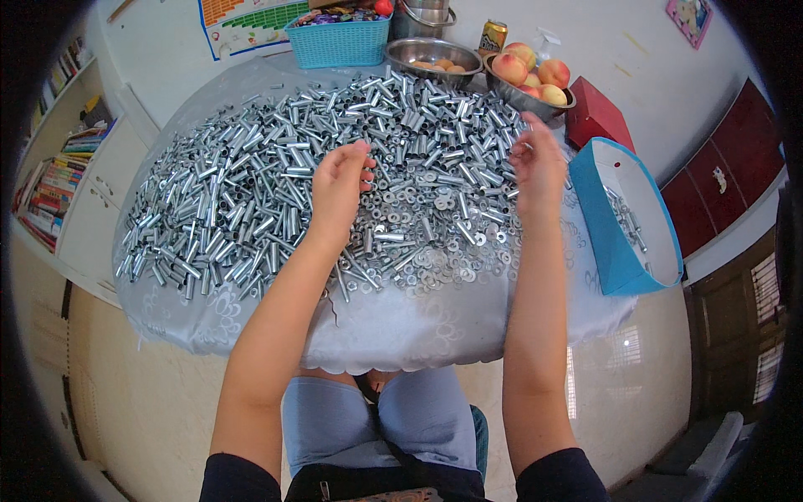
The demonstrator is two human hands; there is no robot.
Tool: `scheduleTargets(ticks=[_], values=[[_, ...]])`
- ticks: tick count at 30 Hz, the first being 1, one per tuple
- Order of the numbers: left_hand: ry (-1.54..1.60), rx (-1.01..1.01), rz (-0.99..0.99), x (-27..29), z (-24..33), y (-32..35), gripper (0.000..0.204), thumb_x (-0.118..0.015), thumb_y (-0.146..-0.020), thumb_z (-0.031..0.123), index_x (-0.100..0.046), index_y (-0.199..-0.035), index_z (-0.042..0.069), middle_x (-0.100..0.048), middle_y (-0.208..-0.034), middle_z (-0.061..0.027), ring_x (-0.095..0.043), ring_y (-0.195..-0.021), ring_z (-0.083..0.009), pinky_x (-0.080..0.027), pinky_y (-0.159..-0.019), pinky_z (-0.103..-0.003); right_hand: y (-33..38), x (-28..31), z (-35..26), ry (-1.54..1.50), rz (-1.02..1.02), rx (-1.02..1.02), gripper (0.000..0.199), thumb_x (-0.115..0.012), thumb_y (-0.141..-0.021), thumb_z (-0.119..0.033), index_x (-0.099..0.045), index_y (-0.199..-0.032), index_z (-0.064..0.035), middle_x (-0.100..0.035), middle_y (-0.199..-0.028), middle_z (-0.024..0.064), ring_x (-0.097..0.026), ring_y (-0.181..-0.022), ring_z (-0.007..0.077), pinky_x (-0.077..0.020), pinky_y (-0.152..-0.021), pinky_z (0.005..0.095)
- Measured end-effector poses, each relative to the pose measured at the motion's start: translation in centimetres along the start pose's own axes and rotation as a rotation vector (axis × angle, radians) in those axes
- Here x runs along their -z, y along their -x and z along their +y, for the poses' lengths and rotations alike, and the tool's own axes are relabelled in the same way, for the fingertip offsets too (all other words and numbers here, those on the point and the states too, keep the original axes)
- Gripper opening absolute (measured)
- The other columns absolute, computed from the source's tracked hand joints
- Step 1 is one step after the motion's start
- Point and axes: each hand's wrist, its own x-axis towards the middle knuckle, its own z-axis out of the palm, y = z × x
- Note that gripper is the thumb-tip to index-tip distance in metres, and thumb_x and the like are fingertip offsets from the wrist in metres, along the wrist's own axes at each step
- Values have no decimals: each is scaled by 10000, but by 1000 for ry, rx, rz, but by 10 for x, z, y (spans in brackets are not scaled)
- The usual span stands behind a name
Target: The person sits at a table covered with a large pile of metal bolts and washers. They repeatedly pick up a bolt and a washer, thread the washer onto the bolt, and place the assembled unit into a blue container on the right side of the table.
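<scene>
On the counter [381, 335], left of the blue box [592, 219], see metal tubes [242, 188] and washers [447, 261] mostly loose, with only a few small parts [629, 219] inside the box, so likely early, with left hand [339, 186] grip half-curled, right hand [538, 167] grip loosely bent, can't tell if holding anything.

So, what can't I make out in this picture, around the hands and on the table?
All in the head view:
Right hand: blur hides whether it holds anything.
Left hand: the hand itself covers its palm, so I can't tell whether it holds something.
Metal tubes: those on top hide the lower ones.
Blue box: its left wall hides part of the inside.
Metal pail: cut off by the top edge.
</scene>
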Motion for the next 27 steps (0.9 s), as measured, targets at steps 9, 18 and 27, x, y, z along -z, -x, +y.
scheduleTargets(ticks=[9,18,27], values=[[-70,-166,43,8,-7,-6,153,-490,-852,87,-585,-951,22,-583,-844,-13,-508,-744,-72,-399,-667,-194,44,-45,62,1013,-619,574,410,-566,-761,-96,-486,-1158,-29,-552,-1063,185,-515,-1015,313,-394,-849,367],[-281,-279,43,13,-11,-11,275,-449,-780,-81,-604,-947,74,-603,-908,-44,-511,-780,-95,-399,-691,-221,50,-49,69,1216,-638,607,420,-550,-700,16,-509,-1112,-55,-553,-1027,132,-496,-935,309,-396,-839,388],[-1205,-619,-65,14,-13,5,331,-514,-662,15,-591,-981,63,-587,-964,-127,-515,-948,-304,-398,-853,-380,52,-52,65,1037,-597,470,303,-516,-682,44,-562,-973,-27,-559,-901,141,-525,-876,312,-425,-773,388]])
